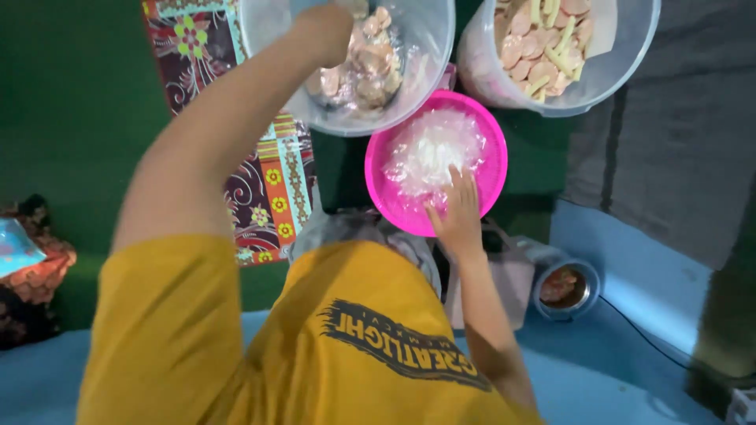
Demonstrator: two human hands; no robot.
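While the left hand (327, 27) reaches into the clear tub (425, 79) of pale food slices (366, 67), its fingers are hidden, so I cannot tell whether they grip anything. The right hand (457, 208) lies flat with fingers spread on the heap of thin clear plastic bags (429, 149) in the pink bowl (492, 169); it holds nothing. The bags sit under and just beyond the fingertips. They look light, soft and slippery, likely best pinched by one edge. A second tub (622, 71) stands beside.
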